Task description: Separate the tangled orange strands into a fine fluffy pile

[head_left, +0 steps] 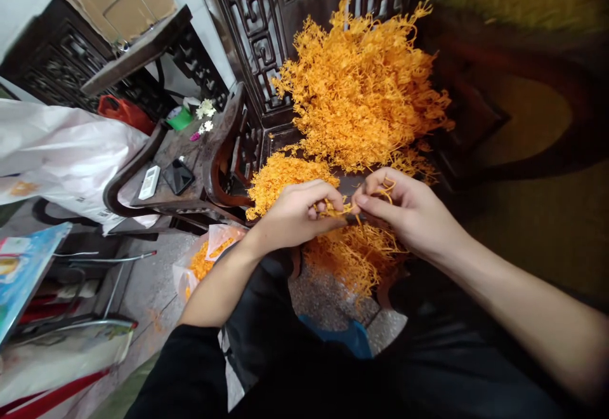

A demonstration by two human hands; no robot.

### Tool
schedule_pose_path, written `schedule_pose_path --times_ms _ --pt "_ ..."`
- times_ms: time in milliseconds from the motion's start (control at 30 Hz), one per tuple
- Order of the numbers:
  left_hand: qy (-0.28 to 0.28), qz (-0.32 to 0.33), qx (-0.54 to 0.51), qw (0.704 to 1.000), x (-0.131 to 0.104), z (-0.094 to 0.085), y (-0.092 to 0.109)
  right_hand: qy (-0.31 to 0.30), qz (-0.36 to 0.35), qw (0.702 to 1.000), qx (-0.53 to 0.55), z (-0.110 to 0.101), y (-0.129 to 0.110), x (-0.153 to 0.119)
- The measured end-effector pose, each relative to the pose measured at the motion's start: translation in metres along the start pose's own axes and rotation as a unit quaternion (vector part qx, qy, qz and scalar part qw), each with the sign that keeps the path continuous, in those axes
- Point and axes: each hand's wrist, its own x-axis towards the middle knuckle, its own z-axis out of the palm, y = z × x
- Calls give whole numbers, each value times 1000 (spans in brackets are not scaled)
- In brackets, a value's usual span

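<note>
Between my two hands is a thin, curly orange strand piece [353, 208], partly hidden by the fingers. My left hand [307, 209] is closed around one end of it, and the thumb and fingers of my right hand [397, 206] pinch the other end. Behind the hands rises a large heap of orange strands [361, 89] on a dark carved wooden seat. A smaller, finer orange pile [285, 181] lies beside my left hand. Below the hands, more loose orange strands [354, 257] hang over the front of the seat.
To the left, a dark wooden side table [200, 152] carries a black phone [178, 176], a white box-shaped item [150, 182] and white flowers [206, 109]. A plastic bag [181, 276] with orange pieces stands on the floor. Something blue [352, 338] lies between the knees.
</note>
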Motion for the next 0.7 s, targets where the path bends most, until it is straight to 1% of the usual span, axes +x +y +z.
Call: schedule_pose_path --times_ms 67,100,167,267,333,400,467,533,633,700 --pt "-9 3 17 1000 0 0 -2 1 7 1000 -3 -2 0 0" --pt "-4 9 22 1000 0 1 -2 -1 9 1000 -23 -3 0 -1" --pt "20 26 32 999 0 4 -3 -6 9 995 -101 -5 -3 -2" --pt "62 59 55 995 0 6 -4 -6 -14 976 -215 -6 -7 -3" --pt "84 73 67 992 0 7 -3 -17 -36 969 -244 -6 -9 -2" --pt "91 73 71 991 0 7 -2 -44 -42 965 -253 -8 -11 -1" --pt "75 62 63 993 -1 6 0 -78 -36 963 -256 -10 -12 0" --pt "42 46 54 997 -1 6 1 -98 -33 960 -262 -12 -12 -1" --pt "-1 24 59 998 -1 7 4 -87 -50 952 -288 -13 -12 -3" --pt "-6 21 55 998 -1 7 8 -72 -59 949 -300 -14 -15 -6"
